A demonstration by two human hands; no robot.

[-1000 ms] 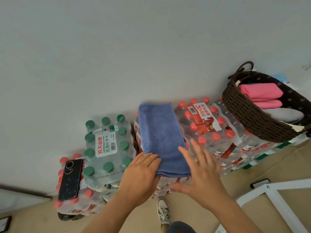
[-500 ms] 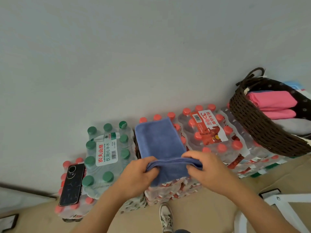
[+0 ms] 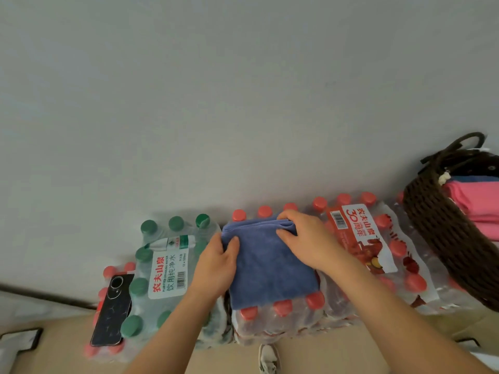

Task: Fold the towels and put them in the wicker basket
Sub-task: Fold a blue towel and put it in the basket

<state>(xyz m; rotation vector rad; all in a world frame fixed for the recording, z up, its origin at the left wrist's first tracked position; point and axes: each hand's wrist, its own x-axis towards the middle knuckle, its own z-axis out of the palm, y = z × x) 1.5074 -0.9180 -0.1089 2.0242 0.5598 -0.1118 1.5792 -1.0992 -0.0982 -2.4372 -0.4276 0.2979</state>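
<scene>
A blue towel lies folded in half on a shrink-wrapped pack of red-capped water bottles, its doubled edge at the far side. My left hand pinches the towel's far left corner, thumb on top. My right hand grips the far right corner, fingers curled over the edge and thumb on the cloth. The dark brown wicker basket stands at the right on more bottle packs, with folded pink towels inside.
A pack of green-capped bottles sits left of the towel, with a dark phone lying on a lower pack beside it. Another red-capped pack with a red label lies between towel and basket. A grey wall rises behind.
Both hands carried the towel's near edge away from me and laid it on the far edge, halving the towel. The view shifted left, so the basket sits nearer the right border.
</scene>
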